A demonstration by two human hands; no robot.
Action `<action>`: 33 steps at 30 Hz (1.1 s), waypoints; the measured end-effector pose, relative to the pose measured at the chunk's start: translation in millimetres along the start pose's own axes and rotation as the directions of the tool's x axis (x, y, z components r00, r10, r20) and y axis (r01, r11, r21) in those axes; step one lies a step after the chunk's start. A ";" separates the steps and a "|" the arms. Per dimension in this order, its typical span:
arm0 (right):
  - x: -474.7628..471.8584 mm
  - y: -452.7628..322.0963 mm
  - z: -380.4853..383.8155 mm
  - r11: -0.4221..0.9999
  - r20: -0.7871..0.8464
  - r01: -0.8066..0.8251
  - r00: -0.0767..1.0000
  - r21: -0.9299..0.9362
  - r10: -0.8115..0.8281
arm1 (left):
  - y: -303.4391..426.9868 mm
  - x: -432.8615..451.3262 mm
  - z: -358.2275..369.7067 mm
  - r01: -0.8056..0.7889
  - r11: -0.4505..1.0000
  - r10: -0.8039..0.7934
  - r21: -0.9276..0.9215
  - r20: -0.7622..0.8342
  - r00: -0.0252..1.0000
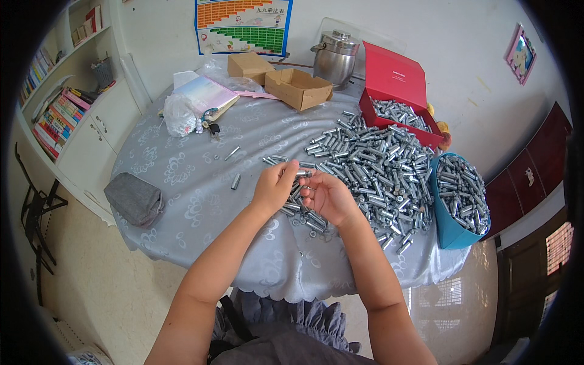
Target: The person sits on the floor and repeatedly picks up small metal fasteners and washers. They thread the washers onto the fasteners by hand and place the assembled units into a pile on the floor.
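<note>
My left hand (pixel 277 185) is closed around a metal expansion bolt (pixel 303 174), whose end sticks out toward the right hand. My right hand (pixel 329 196) is close beside it, palm up with curled fingers, and seems to hold a small metal piece (pixel 310 188) between them; its exact grip is partly hidden. Under and behind both hands spreads a large pile of metal expansion bolts (pixel 365 164). Left of the hands, a metal sleeve (pixel 236 181), a thin bolt (pixel 232 153) and a nut (pixel 216 157) lie apart on the grey tablecloth.
A red box (pixel 394 68) and a blue container (pixel 445 219), both with bolts inside, stand right of the pile. Cardboard boxes (pixel 299 89), a steel pot (pixel 335 57), a notebook (pixel 207 93), a plastic bag (pixel 180 114), keys (pixel 214 129) and a grey pouch (pixel 133 199) surround the work area.
</note>
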State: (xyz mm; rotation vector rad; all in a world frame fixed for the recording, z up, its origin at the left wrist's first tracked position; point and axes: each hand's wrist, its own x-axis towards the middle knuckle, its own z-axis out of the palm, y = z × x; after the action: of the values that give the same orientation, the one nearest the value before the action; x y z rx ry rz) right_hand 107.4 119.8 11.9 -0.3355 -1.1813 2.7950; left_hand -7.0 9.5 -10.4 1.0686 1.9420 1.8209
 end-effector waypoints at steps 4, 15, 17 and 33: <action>1.2 2.0 -2.3 1.000 -0.020 -0.007 1.000 0.010 0.007 | 6.8 -2.6 0.6 0.018 0.999 -0.019 0.041 0.018 1.000; 1.6 2.5 -4.3 0.996 0.019 -0.034 0.999 0.085 0.033 | -1.9 -0.2 3.6 -0.006 0.999 0.006 -0.042 0.005 1.000; 1.1 0.0 -1.6 0.996 0.005 -0.039 0.999 0.086 0.038 | -1.9 -0.9 3.8 0.000 0.999 0.000 -0.042 0.000 1.000; -1.4 -0.4 5.9 0.992 -0.027 -0.049 0.998 0.115 0.053 | -3.3 0.7 0.5 0.004 1.000 -0.004 -0.029 -0.008 1.000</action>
State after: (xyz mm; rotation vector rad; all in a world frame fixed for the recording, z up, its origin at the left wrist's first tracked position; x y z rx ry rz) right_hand 107.5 115.7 16.4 -0.4024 -1.0160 2.8750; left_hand -8.2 10.5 -13.4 1.0488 1.9154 1.8483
